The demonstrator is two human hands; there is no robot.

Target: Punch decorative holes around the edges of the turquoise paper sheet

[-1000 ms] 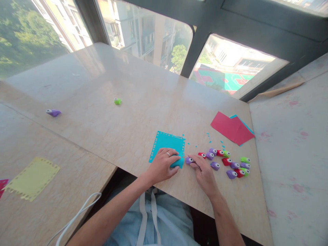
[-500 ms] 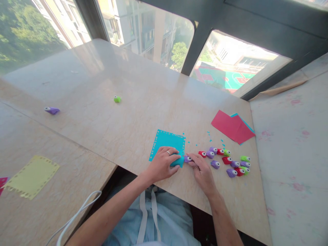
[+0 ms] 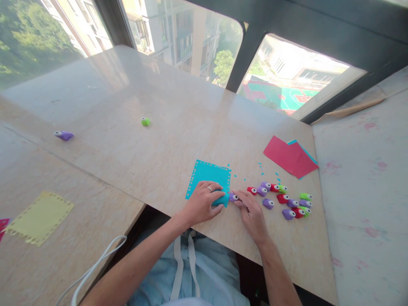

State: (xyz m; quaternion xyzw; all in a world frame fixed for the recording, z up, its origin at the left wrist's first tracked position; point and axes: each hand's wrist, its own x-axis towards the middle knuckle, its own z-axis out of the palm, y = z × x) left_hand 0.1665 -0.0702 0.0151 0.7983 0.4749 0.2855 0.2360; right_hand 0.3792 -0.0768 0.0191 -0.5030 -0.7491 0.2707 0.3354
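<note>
Fingers [image 3: 213,188] of the left hand [image 3: 200,204] are curled down onto the near right corner of the teal paper [image 3: 208,178], which is pinched and lifted slightly off the worktop [image 3: 153,148]. Just to the right, the fingers of the right hand [image 3: 251,212] are pinched around a small purple punch [image 3: 233,197], held against the paper's near right edge, touching it. The paper is a square sheet lying flat apart from that corner, with a row of small punched holes seen along its left and far edges; tiny teal scraps [image 3: 255,172] are scattered beside it. Further right, a cluster of purple, red and green punches [image 3: 291,204] is seen. Compared with a second ago, the punch has been brought left from just beside the paper into contact with it.
</note>
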